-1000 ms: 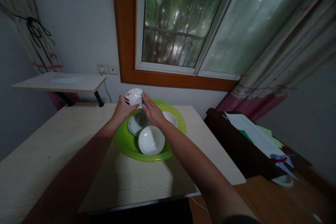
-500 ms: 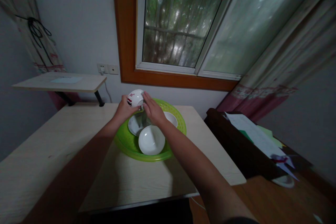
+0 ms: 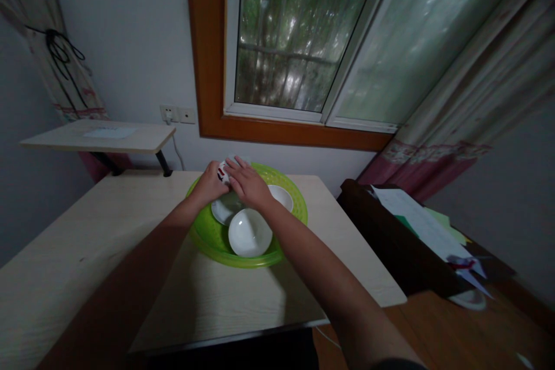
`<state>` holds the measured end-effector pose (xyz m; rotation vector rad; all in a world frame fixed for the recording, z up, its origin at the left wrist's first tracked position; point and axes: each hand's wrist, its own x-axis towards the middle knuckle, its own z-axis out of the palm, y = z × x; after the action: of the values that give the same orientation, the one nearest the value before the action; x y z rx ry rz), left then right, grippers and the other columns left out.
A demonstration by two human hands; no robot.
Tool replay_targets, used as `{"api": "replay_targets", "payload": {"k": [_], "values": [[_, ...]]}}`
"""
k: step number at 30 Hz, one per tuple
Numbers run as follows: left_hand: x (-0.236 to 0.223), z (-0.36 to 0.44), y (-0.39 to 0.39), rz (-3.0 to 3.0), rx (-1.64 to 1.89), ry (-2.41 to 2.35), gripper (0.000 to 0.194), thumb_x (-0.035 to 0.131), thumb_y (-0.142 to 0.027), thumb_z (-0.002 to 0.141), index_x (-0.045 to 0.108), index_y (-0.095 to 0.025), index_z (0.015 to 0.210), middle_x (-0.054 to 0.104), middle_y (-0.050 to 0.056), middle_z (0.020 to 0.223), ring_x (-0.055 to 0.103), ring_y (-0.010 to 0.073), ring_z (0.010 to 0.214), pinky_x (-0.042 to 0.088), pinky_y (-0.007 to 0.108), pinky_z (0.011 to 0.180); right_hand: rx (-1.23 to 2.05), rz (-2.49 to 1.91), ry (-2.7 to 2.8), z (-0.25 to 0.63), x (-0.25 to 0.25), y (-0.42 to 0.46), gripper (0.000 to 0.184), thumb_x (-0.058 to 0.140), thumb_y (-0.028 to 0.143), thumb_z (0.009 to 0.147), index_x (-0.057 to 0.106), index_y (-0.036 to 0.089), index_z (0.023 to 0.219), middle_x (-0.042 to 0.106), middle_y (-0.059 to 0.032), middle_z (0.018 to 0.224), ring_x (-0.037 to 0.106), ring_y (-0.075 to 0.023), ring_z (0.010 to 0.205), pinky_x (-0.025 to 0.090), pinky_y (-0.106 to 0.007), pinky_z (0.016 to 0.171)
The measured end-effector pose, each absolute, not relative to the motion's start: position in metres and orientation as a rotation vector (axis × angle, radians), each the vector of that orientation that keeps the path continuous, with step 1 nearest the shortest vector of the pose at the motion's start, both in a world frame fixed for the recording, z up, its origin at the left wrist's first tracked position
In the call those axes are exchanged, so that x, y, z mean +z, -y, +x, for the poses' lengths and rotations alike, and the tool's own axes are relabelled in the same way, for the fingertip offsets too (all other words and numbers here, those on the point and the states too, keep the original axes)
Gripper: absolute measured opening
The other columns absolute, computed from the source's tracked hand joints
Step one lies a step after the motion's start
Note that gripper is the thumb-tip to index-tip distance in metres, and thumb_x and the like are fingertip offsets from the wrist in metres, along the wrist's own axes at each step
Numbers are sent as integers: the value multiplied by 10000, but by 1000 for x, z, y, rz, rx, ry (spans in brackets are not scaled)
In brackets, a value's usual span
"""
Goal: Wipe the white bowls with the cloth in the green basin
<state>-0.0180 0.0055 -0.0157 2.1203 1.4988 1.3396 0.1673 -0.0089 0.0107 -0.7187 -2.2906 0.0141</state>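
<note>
A small white bowl with red and dark markings is held up over the far left part of a green plastic basin. My left hand is closed around its left side. Spread across the bowl's outer surface are the fingers of my right hand, which covers most of it. Below, in the basin, a larger white bowl stands at the front with its mouth up. Another white bowl is partly hidden by my right hand. A white dish lies under my hands, also partly covered.
The basin rests on a pale wooden table. A raised shelf stands at the back left, near wall sockets. Behind is a window with a brown frame. Papers lie on dark furniture at the right.
The small bowl has been turned and lowered slightly, so less of it shows. My right hand has shifted left across it, fingers more spread. The basin and other dishes stay put.
</note>
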Motion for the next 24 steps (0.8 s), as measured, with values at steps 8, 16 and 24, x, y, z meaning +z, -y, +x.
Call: {"api": "replay_targets", "payload": {"k": [8, 16, 24], "values": [[-17, -16, -4, 2241, 1300, -1540, 503, 747, -330, 659, 445, -216, 1045, 553, 58, 1012, 590, 252, 980, 498, 395, 853, 101, -837, 2170, 168, 5, 1, 479, 354, 349, 1048, 458, 203, 1492, 426, -65, 1574, 308, -193, 1508, 263, -428, 1250], [-19, -18, -5, 2264, 1271, -1564, 554, 769, -377, 656, 443, -226, 1078, 555, 60, 1045, 588, 255, 1003, 494, 389, 864, 326, -1112, 1921, 178, -5, -14, 520, 335, 441, 1042, 526, 163, 1439, 566, -125, 1453, 530, -224, 1361, 389, -413, 1169], [-15, -16, -1, 2225, 1265, -1554, 485, 732, -382, 689, 436, -221, 1038, 563, 50, 996, 595, 237, 930, 494, 374, 813, 53, -875, 2182, 170, 5, 5, 486, 387, 349, 1037, 461, 175, 1485, 393, -94, 1592, 286, -221, 1516, 264, -434, 1247]]}}
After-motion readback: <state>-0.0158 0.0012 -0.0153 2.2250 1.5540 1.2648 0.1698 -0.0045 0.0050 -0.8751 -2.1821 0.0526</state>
